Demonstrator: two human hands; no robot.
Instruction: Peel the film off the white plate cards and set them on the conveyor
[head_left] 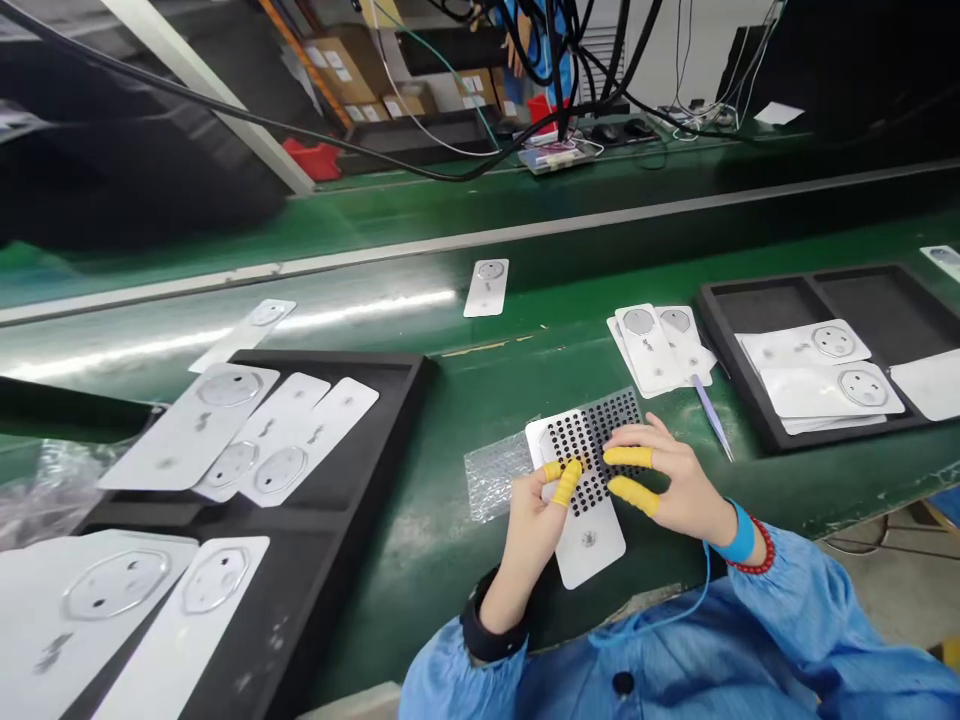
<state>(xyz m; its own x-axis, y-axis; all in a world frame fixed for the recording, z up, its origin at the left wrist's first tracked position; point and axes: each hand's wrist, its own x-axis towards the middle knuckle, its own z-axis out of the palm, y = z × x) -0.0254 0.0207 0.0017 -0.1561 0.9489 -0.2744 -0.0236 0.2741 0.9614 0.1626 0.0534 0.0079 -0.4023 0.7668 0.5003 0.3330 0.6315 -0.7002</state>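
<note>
My left hand [538, 510] has yellow finger cots on its thumb and forefinger. These two fingers are closed together at the left part of a clear sheet of round black dots [611, 415]. Beneath the sheet, a white panel [589, 555] with a small grey mark lies tilted on the bench. My right hand [675, 485] also wears two yellow finger cots. It hovers at the sheet's right edge with fingers apart, and nothing shows between them. A piece of bubble wrap [491, 478] sticks out from under the panel's left side.
Purple-handled tweezers [711, 415] lie on the green bench [420, 560] beside several stacked white panels [649, 350]. Black trays stand left [352, 510] and right [720, 330], both holding panels. Another panel [486, 288] lies farther back. Black cables [480, 170] hang across the back.
</note>
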